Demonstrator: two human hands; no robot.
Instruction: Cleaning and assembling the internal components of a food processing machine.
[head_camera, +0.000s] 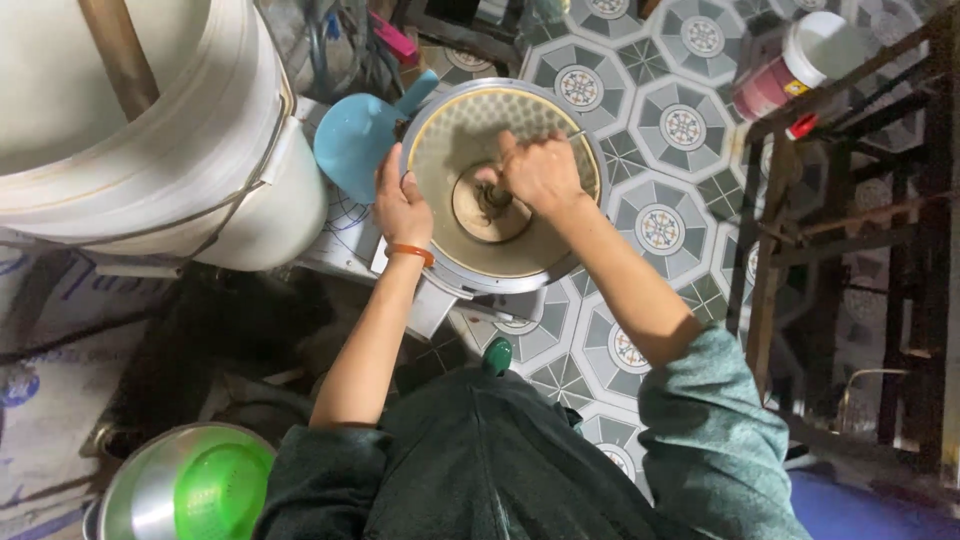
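Steadying the round metal pan (500, 190) at its nine o'clock rim, the left hand (400, 208) grips closed there, while the right hand (540, 172) is clenched around the hub (492, 200) at its centre.

Two hands (400, 210), one round metal basin (500, 185), one white bucket (200, 150), one blue scoop (355, 135)
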